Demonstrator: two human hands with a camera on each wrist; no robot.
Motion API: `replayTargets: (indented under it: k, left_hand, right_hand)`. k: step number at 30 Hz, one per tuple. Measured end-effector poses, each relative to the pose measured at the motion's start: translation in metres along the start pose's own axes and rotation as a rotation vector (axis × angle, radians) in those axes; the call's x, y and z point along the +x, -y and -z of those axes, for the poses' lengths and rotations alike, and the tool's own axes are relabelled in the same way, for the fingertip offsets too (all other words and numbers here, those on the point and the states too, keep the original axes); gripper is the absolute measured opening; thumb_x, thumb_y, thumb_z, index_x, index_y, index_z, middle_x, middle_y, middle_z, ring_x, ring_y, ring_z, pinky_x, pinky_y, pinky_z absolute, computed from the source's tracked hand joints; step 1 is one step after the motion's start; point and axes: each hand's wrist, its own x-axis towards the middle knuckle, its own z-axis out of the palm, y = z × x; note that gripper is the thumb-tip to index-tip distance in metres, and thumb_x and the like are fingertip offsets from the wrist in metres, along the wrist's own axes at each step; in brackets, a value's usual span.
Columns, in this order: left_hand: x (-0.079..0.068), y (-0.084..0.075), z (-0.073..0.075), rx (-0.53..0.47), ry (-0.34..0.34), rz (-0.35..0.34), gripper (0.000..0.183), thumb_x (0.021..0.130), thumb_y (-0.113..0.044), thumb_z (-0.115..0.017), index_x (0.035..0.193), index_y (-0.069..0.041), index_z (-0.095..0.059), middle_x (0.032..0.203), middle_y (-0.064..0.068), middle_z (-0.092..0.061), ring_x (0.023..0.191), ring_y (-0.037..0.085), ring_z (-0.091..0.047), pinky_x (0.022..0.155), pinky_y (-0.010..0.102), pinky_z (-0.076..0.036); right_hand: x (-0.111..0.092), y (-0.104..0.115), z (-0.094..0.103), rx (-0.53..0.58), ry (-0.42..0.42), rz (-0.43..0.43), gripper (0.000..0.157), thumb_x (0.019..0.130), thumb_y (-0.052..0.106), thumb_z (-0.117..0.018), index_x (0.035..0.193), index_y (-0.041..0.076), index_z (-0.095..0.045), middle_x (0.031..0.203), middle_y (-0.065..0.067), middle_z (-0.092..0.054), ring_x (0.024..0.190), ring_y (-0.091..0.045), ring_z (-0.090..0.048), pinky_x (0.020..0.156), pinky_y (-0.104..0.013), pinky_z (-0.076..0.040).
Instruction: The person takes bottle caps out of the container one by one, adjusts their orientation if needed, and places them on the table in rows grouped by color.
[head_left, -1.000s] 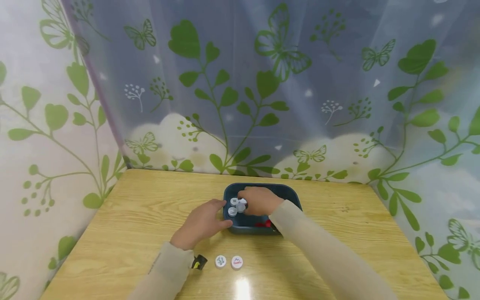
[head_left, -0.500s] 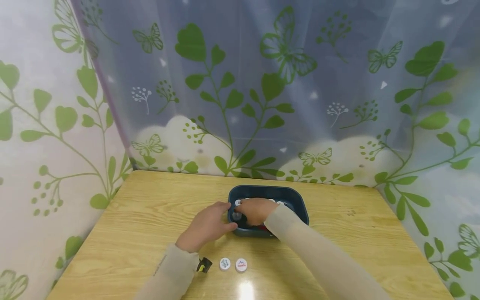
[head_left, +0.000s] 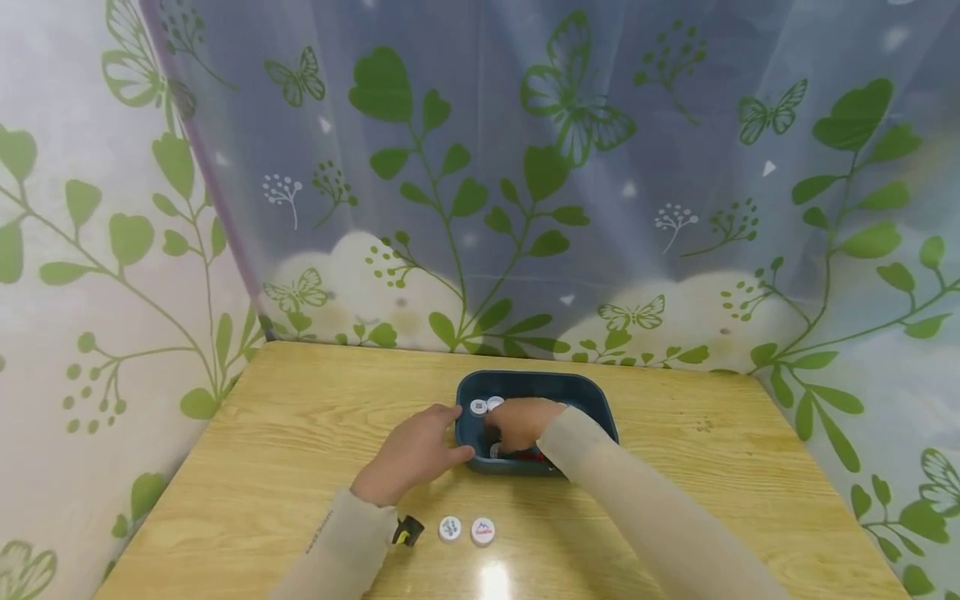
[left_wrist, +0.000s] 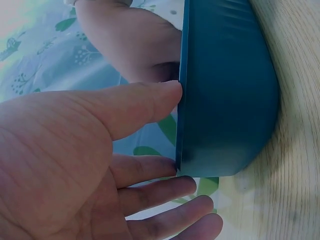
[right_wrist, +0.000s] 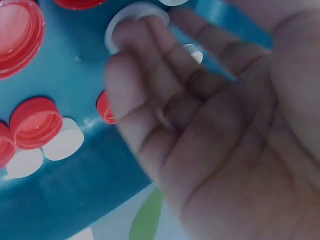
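Observation:
A dark teal plastic bin point(head_left: 572, 377) stands on the table with several bottle caps inside. My left hand point(head_left: 414, 450) steadies its left end, thumb and index fingertips at the rim with the fingers fairly straight; the bin's wall point(left_wrist: 230, 90) fills the left wrist view. My right hand point(head_left: 522, 422) reaches down into the bin. In the right wrist view its bent fingers point(right_wrist: 125, 85) lie over a translucent white cap point(right_wrist: 110, 36), partly hiding it. Near them are red caps point(right_wrist: 36, 122) and white caps point(right_wrist: 65, 140). Two white caps point(head_left: 478, 407) lie at the bin's back left.
Two white printed caps, one with a green pattern point(head_left: 450, 528) and one with a red and blue print point(head_left: 483, 532), lie on the wooden table point(head_left: 337, 392) in front of the bin. A patterned curtain point(head_left: 480, 208) hangs behind the table.
My right hand has shifted toward the bin's near side, and a clear cap has moved from the left end rightward and nearer. The left hand stays at the rim.

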Motion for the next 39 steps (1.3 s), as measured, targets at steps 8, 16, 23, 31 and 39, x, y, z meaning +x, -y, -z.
replayTargets:
  k: [8,16,23,31,39]
  left_hand:
    - [-0.001,0.001,0.001,0.000,0.012,0.032,0.070,0.094,-0.041,-0.076,0.150,-0.006,-0.054,0.150,0.021,-0.054,0.136,0.039,-0.053,0.109,0.055,-0.045]
    - [0.000,0.003,0.005,-0.022,0.003,0.037,0.069,0.093,-0.040,-0.077,0.151,-0.010,-0.053,0.149,0.017,-0.055,0.136,0.037,-0.053,0.109,0.054,-0.045]
    - [0.003,0.006,-0.001,-0.058,0.063,-0.019,0.059,0.097,-0.039,-0.073,0.147,-0.012,-0.058,0.149,0.012,-0.056,0.138,0.033,-0.052,0.111,0.052,-0.044]
    - [0.002,0.008,-0.009,-0.094,0.036,-0.045,0.053,0.099,-0.037,-0.070,0.144,-0.011,-0.061,0.144,0.013,-0.060,0.122,0.029,-0.062,0.102,0.050,-0.051]
    - [-0.003,0.010,-0.014,-0.185,0.006,-0.010,0.053,0.101,-0.033,-0.067,0.149,-0.012,-0.057,0.146,0.010,-0.059,0.117,0.025,-0.064,0.098,0.047,-0.054]
  right_hand:
    - [-0.015,-0.016,0.007,-0.023,-0.046,-0.124,0.044,0.092,0.018,-0.079,0.134,0.011,-0.064,0.120,-0.006,-0.069,0.110,-0.024,-0.066,0.096,-0.042,-0.053]
    - [-0.017,-0.029,0.005,0.052,-0.032,-0.041,0.034,0.091,0.022,-0.081,0.123,0.016,-0.070,0.112,0.000,-0.071,0.102,-0.020,-0.065,0.095,-0.041,-0.052]
    - [-0.013,-0.021,-0.014,-0.249,-0.119,0.057,0.021,0.092,0.020,-0.080,0.109,0.014,-0.069,0.097,-0.004,-0.074,0.089,-0.019,-0.070,0.089,-0.039,-0.058]
    - [-0.022,-0.025,-0.013,-0.225,-0.111,0.090,0.018,0.092,0.023,-0.080,0.105,0.016,-0.068,0.086,0.001,-0.070,0.078,-0.015,-0.064,0.083,-0.036,-0.057]
    - [-0.035,-0.046,-0.004,0.014,-0.199,0.036,0.020,0.094,0.034,-0.072,0.102,0.016,-0.070,0.081,0.006,-0.065,0.070,-0.014,-0.058,0.070,-0.036,-0.050]
